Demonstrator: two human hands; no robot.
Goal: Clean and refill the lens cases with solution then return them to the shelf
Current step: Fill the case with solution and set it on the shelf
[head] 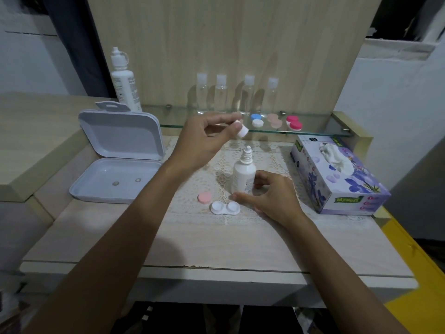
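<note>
A small white solution bottle (243,174) stands uncapped on the lace mat, its nozzle bare. My right hand (269,196) grips its lower body. My left hand (204,138) is raised above the mat and pinches the bottle's white cap (241,131). An open white lens case (225,208) lies in front of the bottle, both wells uncovered. One pink lid (204,197) lies to its left. On the glass shelf (313,131) sit a blue-and-white lens case (256,120), a pale pink one (275,120) and a magenta one (294,122).
An open white hinged box (115,165) with two small lenses inside sits at the left. A tall solution bottle (125,80) stands behind it. Several clear bottles (221,92) line the shelf. A tissue box (337,177) lies at the right.
</note>
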